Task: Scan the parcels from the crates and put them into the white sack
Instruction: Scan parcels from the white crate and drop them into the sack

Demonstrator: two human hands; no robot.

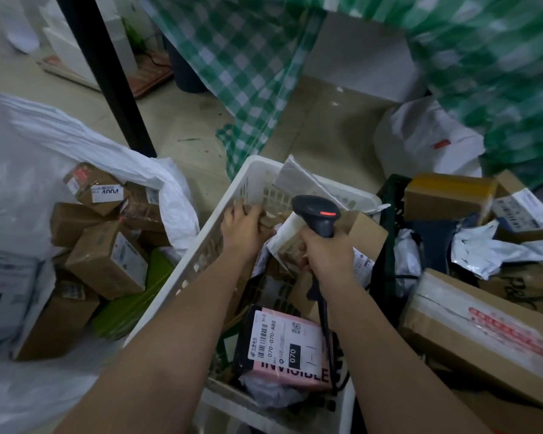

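Left hand (243, 228) grips a small brown parcel (265, 219) in the white crate (201, 245); right hand (328, 253) clutches the scanner (318, 214) just beside it; the white sack (29, 170) lies leftward, nearer the left hand.

white sack (19, 170) mouth open — boxes (107, 264) heaped inside

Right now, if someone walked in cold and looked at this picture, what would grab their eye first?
Probably the black scanner with its red light, gripped in the right hand over the white crate at centre, while the left hand grips a brown parcel inside it. Next, the pink parcel near the crate's front, and the white sack at left already holding brown boxes.
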